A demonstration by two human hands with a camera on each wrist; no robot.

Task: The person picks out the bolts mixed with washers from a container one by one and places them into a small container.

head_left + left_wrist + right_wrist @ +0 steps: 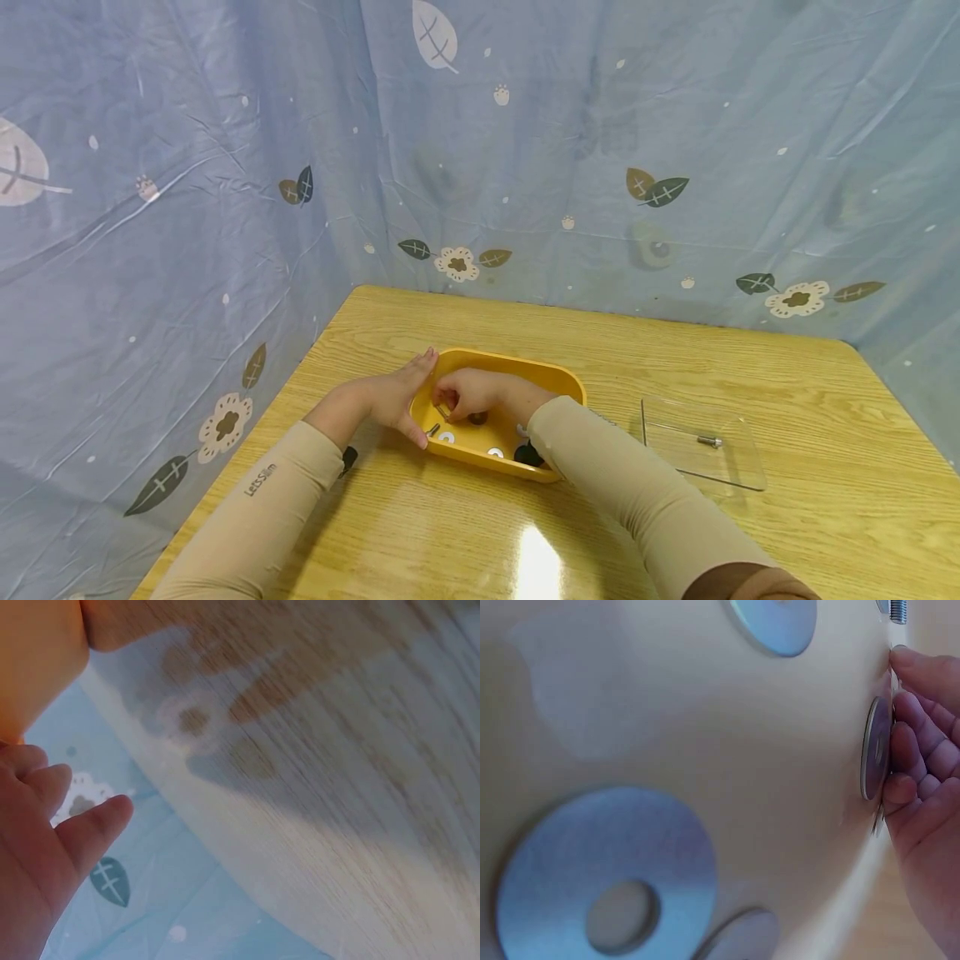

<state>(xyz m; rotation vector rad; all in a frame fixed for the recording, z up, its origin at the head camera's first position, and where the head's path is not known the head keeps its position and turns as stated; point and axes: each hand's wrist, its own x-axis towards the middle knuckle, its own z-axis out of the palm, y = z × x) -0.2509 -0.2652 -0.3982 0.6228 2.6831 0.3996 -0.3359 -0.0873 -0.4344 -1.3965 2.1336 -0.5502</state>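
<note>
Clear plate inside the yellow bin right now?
No, the clear plate lies on the wooden table, to the right of the yellow bin.

Bin (549, 380), plain yellow; washers (607, 840), silver-grey; table (420, 521), yellowish tan with wood grain; sleeves (288, 467), beige, dark lettering; curtain (570, 108), pale blue with floral-and-leaf print in white, green and brown.

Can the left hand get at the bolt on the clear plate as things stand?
Probably not directly: the right forearm crosses between the left hand and that bolt, beyond the yellow bin.
</note>
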